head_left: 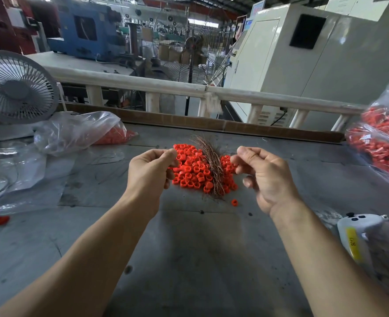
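— What's in front of the worker at the bench?

— A heap of small red plastic rings [193, 170] in the middle of the grey metal table [189, 248], with a bundle of thin copper wires [209, 161] lying across its right half. One stray ring [234, 202] sits just beside the heap's near edge.

— And the hands?

— Both are raised over the heap. The left hand [151, 170] is at its left edge and the right hand [264, 177] at its right. Each has curled fingers, with the thumb meeting the forefinger. I cannot tell whether either pinches a wire or a ring.

— Anything else around?

— A grey desk fan [17, 88] stands far left, beside a clear bag [79, 131] spilling more rings. A fuller bag [385, 143] sits far right, and a white controller [358, 227] lies near the right forearm.
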Demonstrator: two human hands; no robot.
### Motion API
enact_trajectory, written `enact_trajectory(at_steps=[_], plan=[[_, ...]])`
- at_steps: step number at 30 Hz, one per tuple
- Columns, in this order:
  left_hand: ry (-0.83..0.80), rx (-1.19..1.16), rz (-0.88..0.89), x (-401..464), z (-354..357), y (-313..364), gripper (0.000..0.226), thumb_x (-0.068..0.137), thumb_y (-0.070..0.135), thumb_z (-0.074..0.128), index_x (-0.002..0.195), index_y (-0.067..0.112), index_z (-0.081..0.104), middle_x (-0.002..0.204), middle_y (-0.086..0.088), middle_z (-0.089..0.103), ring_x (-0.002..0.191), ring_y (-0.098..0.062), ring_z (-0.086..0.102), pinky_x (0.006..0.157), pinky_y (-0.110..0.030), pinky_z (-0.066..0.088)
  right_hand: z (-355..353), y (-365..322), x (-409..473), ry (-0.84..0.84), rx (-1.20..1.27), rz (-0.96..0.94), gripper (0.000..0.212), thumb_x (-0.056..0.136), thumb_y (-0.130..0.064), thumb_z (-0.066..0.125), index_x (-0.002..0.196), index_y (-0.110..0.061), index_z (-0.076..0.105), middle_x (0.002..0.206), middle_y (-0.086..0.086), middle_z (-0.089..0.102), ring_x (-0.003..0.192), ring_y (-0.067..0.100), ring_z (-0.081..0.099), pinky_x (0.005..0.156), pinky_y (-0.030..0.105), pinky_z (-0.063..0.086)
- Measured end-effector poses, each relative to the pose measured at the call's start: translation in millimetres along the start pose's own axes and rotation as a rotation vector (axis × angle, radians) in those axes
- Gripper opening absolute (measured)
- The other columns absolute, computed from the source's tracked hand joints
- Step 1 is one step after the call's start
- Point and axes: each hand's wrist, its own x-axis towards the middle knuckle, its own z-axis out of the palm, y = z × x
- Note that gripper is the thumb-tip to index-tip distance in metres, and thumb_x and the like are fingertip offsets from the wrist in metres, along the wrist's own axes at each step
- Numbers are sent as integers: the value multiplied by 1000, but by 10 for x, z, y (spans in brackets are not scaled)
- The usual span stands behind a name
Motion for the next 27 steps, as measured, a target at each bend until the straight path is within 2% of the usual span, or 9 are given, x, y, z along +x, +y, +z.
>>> enact_trajectory(at_steps=[2, 4, 6, 8, 11, 15, 18, 21, 27], plan=[[-39, 88, 14, -18, 21, -9, 14, 93, 16, 73, 81, 9, 72, 67, 1, 69, 49, -6, 51, 43, -20, 40, 13, -16, 1, -10, 204, 84, 6, 98, -16, 66, 94, -12, 68, 95, 11, 80, 71, 15, 73, 44, 18, 46], [-119, 246, 45, -42, 44, -20, 15, 92, 18, 73, 82, 7, 74, 68, 1, 71, 51, -7, 52, 45, -19, 40, 14, -25, 10, -11, 400, 136, 12, 102, -16, 60, 91, -14, 63, 101, 16, 79, 84, 23, 78, 49, 20, 55], [-218, 393, 64, -74, 70, -35, 14, 92, 20, 74, 81, 10, 75, 68, 2, 72, 53, -7, 52, 46, -16, 40, 9, -34, 20, 12, 543, 167, 16, 105, -15, 55, 90, -13, 60, 100, 18, 79, 89, 28, 79, 52, 21, 58], [-301, 484, 58, -104, 90, -47, 13, 91, 22, 76, 81, 13, 75, 69, 2, 73, 54, -6, 53, 50, -16, 44, 0, -25, 33, 69, 580, 176, 18, 106, -14, 54, 89, -11, 60, 88, 14, 79, 82, 27, 79, 51, 22, 58], [-288, 642, 125, -105, 85, -85, 13, 91, 27, 76, 81, 19, 76, 76, 2, 75, 63, -9, 59, 68, -30, 55, -20, 13, 56, 202, 490, 191, 20, 104, -15, 58, 86, -9, 62, 67, 4, 73, 63, 18, 76, 45, 20, 54], [-45, 927, 291, -65, 7, -96, 10, 90, 25, 69, 81, 27, 70, 80, 11, 69, 81, -13, 64, 76, -35, 54, -63, 52, 108, 293, 305, 240, 21, 104, -17, 60, 83, -15, 59, 55, -3, 61, 41, 6, 57, 34, 16, 38], [38, 1029, 313, -26, -55, -103, 9, 89, 24, 68, 81, 27, 68, 81, 12, 65, 87, -18, 62, 75, -34, 49, -60, 62, 116, 238, 246, 271, 18, 103, -17, 61, 85, -16, 59, 56, -3, 58, 38, 4, 48, 32, 16, 30], [26, 1068, 317, -16, -70, -126, 10, 88, 31, 74, 80, 28, 68, 81, 14, 61, 89, -17, 60, 73, -33, 45, -36, 80, 98, 168, 187, 257, 14, 103, -17, 61, 89, -15, 60, 58, -2, 56, 38, 5, 44, 32, 16, 27], [16, 1138, 354, -15, -49, -195, 26, 83, 46, 80, 94, 29, 65, 92, 11, 60, 92, -17, 57, 74, -32, 38, -11, 117, 84, 64, 67, 221, 9, 101, -17, 62, 94, -12, 65, 60, -1, 58, 42, 9, 43, 34, 19, 26]])
